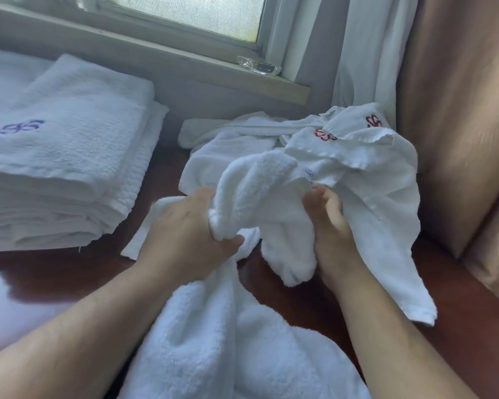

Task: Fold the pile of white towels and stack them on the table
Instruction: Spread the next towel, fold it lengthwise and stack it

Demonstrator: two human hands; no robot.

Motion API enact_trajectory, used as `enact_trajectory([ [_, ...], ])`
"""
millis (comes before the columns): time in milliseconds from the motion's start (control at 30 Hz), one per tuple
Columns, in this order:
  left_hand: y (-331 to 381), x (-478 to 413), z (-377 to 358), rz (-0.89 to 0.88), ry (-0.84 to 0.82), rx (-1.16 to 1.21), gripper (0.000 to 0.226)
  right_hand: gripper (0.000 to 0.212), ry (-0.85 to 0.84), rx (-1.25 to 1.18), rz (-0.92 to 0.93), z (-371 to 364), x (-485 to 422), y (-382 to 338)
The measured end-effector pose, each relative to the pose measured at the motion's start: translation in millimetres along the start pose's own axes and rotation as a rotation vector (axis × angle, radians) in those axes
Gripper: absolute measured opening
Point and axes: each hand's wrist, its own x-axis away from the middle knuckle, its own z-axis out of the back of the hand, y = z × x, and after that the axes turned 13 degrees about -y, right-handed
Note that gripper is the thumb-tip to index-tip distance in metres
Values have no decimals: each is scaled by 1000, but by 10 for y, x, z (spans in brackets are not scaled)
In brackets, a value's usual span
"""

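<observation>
Both hands, left hand (pixel 189 226) and right hand (pixel 330 223), grip one fluffy white terry towel (pixel 260 203) at frame centre above the dark red-brown desk (pixel 55 272); risk: lifting drags the tangled unfolded pile (pixel 343 156) along.

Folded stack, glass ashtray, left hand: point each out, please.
folded stack (pixel 61 145), head view, top towel near the blue embroidery.
glass ashtray (pixel 258 66), head view, its middle, on the windowsill.
left hand (pixel 185 228), head view, back of hand gripping a fluffy towel.
</observation>
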Motion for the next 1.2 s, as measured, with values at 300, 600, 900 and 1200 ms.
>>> enact_trajectory([
  [300, -106, -83, 8, -35, -2, 218, 43, 83, -322, -63, -68, -76, 59, 77],
  [600, 60, 281, 162, 134, -93, -73, 72, 55, -257, 134, -142, -265, 197, -27],
  [900, 41, 1157, 753, 414, -542, -418, 80, 34, -248, 487, -290, -519, 740, -271],
  [1200, 133, 1524, 1278, 271, -276, -179, 29, 21, -153, 486, -173, -477, 1065, -879],
])
